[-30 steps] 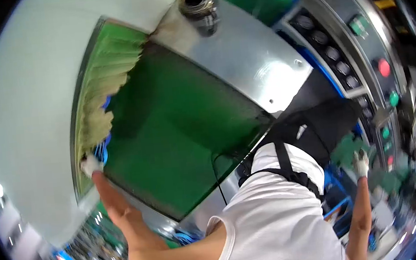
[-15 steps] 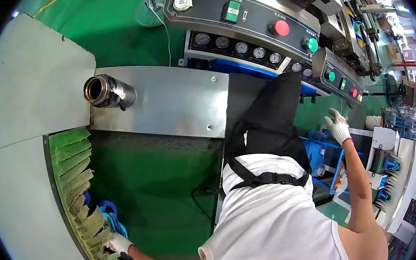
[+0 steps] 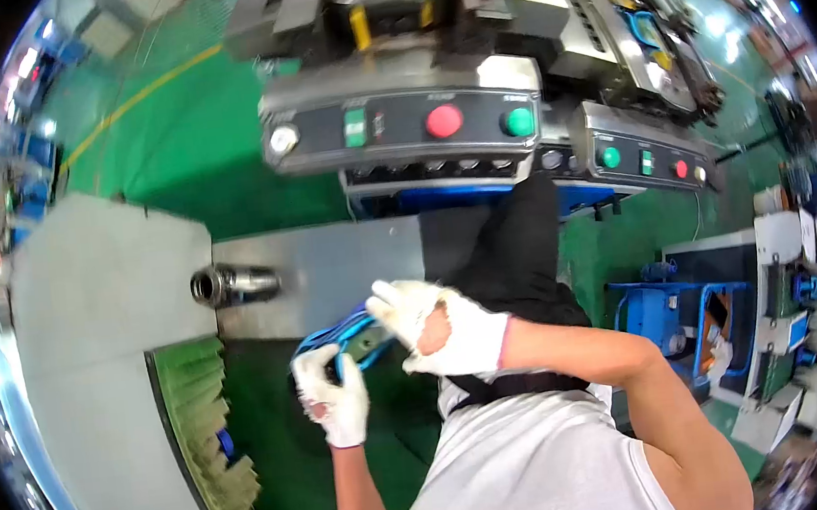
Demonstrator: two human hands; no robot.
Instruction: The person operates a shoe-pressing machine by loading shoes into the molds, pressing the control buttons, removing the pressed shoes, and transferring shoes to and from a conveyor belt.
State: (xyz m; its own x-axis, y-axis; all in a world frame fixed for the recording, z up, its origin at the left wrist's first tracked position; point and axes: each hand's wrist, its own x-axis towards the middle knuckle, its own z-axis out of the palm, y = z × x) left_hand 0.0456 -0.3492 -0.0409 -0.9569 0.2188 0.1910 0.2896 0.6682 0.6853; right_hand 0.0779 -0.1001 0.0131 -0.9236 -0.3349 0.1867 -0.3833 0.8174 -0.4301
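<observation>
Between my two gloved hands is a blue curved, frame-like part [image 3: 349, 331] with an opening in its middle. It is held above the green belt [image 3: 278, 435]. My left hand [image 3: 336, 398] is closed around its near-left side. My right hand [image 3: 450, 328] lies over its right end, the fingertips at the far edge and the thumb on the near side; the grip there is partly hidden. Both white gloves have worn holes. A metal bottle [image 3: 237, 284] lies on its side on the metal plate [image 3: 340, 262] beyond my hands, its open mouth facing left.
A tattered green strip curtain [image 3: 197, 403] hangs at the left on a grey machine housing [image 3: 98, 403]. Ahead stands a control panel [image 3: 396, 123] with red and green buttons. A blue cart [image 3: 650, 315] is at the right.
My left hand has come from the strip curtain with the blue part. My right hand has swung in from the far right to meet it. The view has turned left.
</observation>
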